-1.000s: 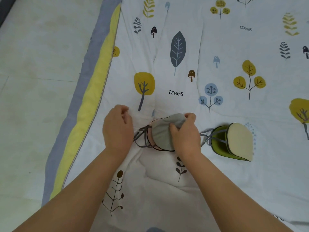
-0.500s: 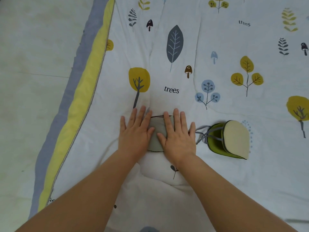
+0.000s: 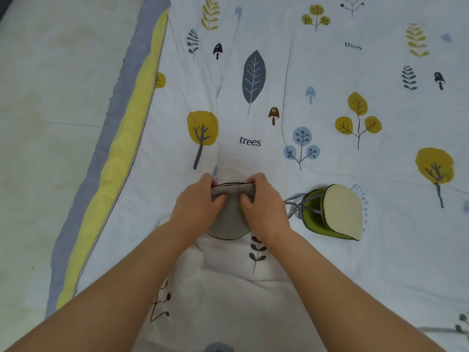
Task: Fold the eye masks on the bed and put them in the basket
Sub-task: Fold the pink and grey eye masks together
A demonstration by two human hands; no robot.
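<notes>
A grey eye mask (image 3: 229, 219) with a dark rim lies folded on the white tree-print quilt (image 3: 253, 72). My left hand (image 3: 196, 204) pinches its far edge on the left side, and my right hand (image 3: 264, 205) pinches the same edge on the right, thumbs on top of the fabric. Its straps are hidden under my hands. To the right lies a second eye mask (image 3: 335, 212), green outside with a cream face, folded in half, its grey straps trailing toward my right hand. No basket is in view.
The quilt's yellow and grey border (image 3: 119, 158) runs diagonally down the left, with pale floor (image 3: 50, 97) beyond it. Quilt wrinkles bunch up just below my wrists.
My hands were pressed flat on the grey mask; now the fingers have curled and both hands grip its far edge. The green mask has not moved.
</notes>
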